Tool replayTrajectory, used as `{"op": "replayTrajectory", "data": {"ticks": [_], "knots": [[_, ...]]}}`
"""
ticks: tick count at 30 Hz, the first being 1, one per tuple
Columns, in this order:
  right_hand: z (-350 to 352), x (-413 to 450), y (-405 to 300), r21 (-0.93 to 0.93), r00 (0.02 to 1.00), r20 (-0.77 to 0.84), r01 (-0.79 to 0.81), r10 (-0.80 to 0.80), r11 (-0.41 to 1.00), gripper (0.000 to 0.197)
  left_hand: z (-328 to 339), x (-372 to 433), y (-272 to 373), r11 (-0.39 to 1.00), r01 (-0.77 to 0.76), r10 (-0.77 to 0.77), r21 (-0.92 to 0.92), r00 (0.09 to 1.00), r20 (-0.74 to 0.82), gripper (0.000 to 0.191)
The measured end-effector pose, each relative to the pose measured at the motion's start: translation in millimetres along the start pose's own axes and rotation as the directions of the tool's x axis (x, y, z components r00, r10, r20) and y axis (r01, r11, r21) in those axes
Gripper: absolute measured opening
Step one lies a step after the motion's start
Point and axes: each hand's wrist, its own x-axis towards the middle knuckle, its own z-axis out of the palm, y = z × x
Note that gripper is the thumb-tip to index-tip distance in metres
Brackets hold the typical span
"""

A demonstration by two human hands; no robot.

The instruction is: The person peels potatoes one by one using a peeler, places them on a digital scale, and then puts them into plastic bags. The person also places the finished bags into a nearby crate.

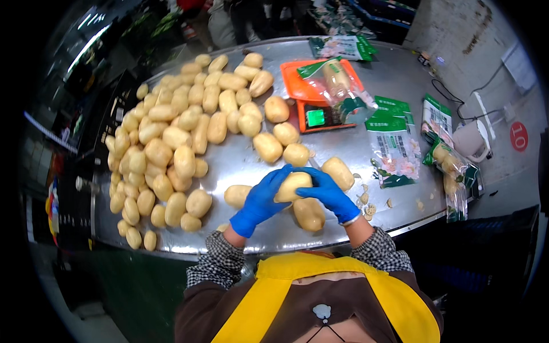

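Observation:
My left hand (264, 201) and my right hand (327, 193), both in blue gloves, hold one pale peeled lotus root segment (292, 187) between them. Its ends are partly covered by my fingers. Another segment (309, 214) lies just below the hands, close to my right wrist. To the left, a further segment (237, 196) is partly hidden behind my left hand. Beyond my right fingers rests a thick segment (338, 173) on the steel table (240, 167). Cut lotus root scraps (369, 210), some with round holes, are scattered right of my right hand.
A large pile of lotus root segments (171, 137) covers the table's left side. An orange scale (300, 79) bears a partly filled clear bag (336, 81). Printed bags (392, 145), a mug (471, 139) and filled packs (452, 165) lie at right, near a cable (456, 100).

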Motion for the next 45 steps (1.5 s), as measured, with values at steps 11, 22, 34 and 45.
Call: {"op": "replayTrajectory", "data": {"ticks": [11,22,34,45], "knots": [[-95,-55,-40,-0.688,0.880,-0.321,0.038,-0.351,0.725,0.059,113,102,45,-0.032,0.521,-0.610,-0.853,0.666,0.429,0.040],[-164,-36,13,-0.148,0.836,-0.470,0.241,-0.283,0.959,0.058,115,147,5,0.205,0.663,-0.535,-0.720,0.692,0.485,0.062],[-180,106,31,0.645,0.807,-0.589,0.440,0.040,0.624,0.040,123,253,-43,0.477,0.486,-0.596,-0.732,0.791,0.137,0.033],[-185,157,70,-0.017,0.790,-0.539,0.337,-0.293,0.941,0.034,128,230,-38,0.329,0.568,-0.740,-0.754,0.652,0.168,0.033]]}}
